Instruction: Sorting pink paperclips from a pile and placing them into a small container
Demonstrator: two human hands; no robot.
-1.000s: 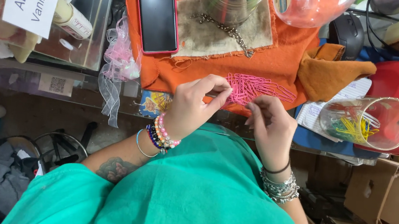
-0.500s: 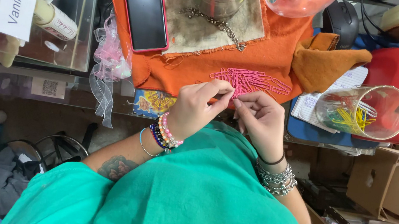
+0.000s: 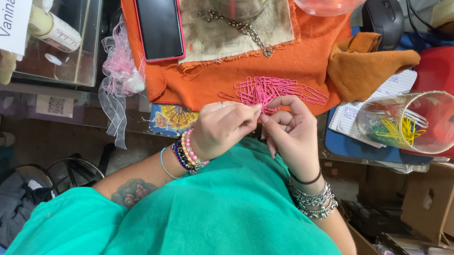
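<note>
We have both hands meeting at the near edge of the orange cloth (image 3: 300, 68), just at 6 o'clock from the heap of pink paper clips (image 3: 276, 89). Our left hand (image 3: 221, 127) is narrowed to a pinch, thumb and forefinger closed on one pink clip drawn from the heap's near edge. Our right hand (image 3: 291, 130) curls in from 3 o'clock, its fingertips (image 3: 266, 118) touching the same spot; whether it grips a second clip of its own we cannot tell, since the fingers cover it. We judge that we are in the middle of working single clips out of the heap between the two pinches. The next move seems to call for fine fingertip control and a steady pull, so the tangled neighbours do not drag along. At 3 o'clock from the heap a clear cup (image 3: 413, 122) lies on its side holding yellow and green clips; at 10 o'clock lies a dark phone (image 3: 156, 10).
</note>
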